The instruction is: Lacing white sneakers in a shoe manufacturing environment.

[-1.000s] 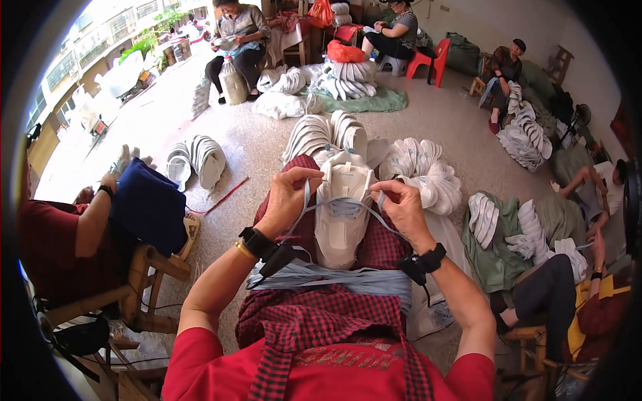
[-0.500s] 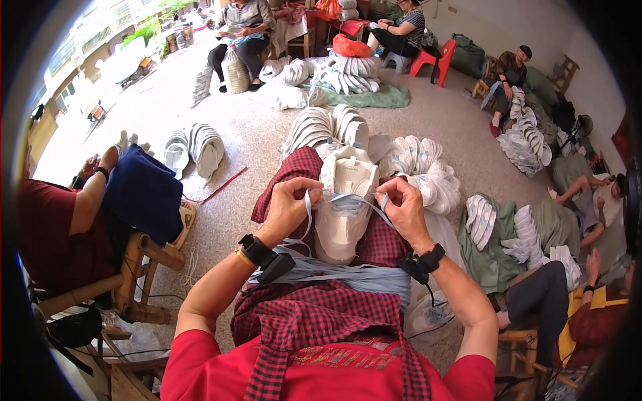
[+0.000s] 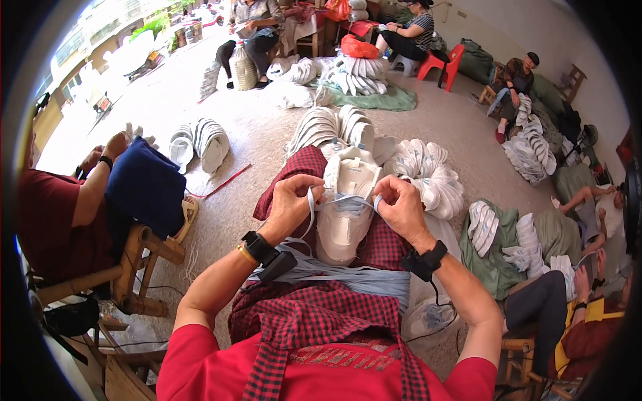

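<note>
A white shoe upper (image 3: 339, 230) lies toe toward me across my lap, on a red and black checked apron (image 3: 321, 317). A light blue shoelace (image 3: 348, 198) runs over the upper between my hands. My left hand (image 3: 294, 204), at the upper's left edge, pinches one part of the lace, and a length hangs down from it. On the other side my right hand (image 3: 403, 208) pinches the lace at the upper's right edge, fingers curled. A bundle of light blue laces (image 3: 354, 281) is spread across my lap below the toe.
Stacked white uppers (image 3: 311, 130) stand just beyond my knees, with a further pile (image 3: 428, 174) to the right. A person in dark red (image 3: 63, 214) sits close on my left on a bamboo chair (image 3: 137, 267). Green sacking (image 3: 491, 257) with uppers lies right. Other people sit farther off.
My right hand has moved slightly inward, and the lace end that hung below it now curls against its fingers. My left hand keeps its pinch. The whole view has shifted slightly.
</note>
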Motion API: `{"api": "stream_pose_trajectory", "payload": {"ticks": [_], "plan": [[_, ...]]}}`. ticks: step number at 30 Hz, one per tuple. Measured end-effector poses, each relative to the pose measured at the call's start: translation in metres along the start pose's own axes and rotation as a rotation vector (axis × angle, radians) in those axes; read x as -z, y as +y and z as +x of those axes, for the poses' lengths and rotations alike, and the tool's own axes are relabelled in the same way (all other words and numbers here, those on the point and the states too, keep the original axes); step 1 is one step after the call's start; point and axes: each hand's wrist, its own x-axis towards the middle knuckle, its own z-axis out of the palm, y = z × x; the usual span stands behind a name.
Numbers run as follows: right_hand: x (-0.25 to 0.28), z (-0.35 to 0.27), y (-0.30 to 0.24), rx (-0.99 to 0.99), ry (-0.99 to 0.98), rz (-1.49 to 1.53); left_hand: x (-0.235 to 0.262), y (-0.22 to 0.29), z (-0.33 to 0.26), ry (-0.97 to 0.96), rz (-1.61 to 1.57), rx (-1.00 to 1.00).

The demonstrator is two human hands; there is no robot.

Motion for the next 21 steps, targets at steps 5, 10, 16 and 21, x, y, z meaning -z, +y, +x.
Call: {"api": "stream_pose_trajectory", "payload": {"ticks": [5, 10, 16, 21], "plan": [[-0.001, 0.016, -0.006, 0.047, -0.075, -0.226, -0.005, -0.001, 0.003, 0.000, 0.052, -0.051], [0.009, 0.013, 0.004, -0.081, -0.174, -0.030, -0.003, -0.008, 0.005, 0.007, 0.030, -0.069], [0.012, 0.021, 0.008, -0.111, -0.197, 0.005, -0.011, -0.015, 0.018, 0.035, 0.030, -0.116], [0.011, 0.027, -0.003, -0.090, -0.272, -0.022, -0.015, -0.012, 0.018, 0.055, 0.323, -0.447]]}}
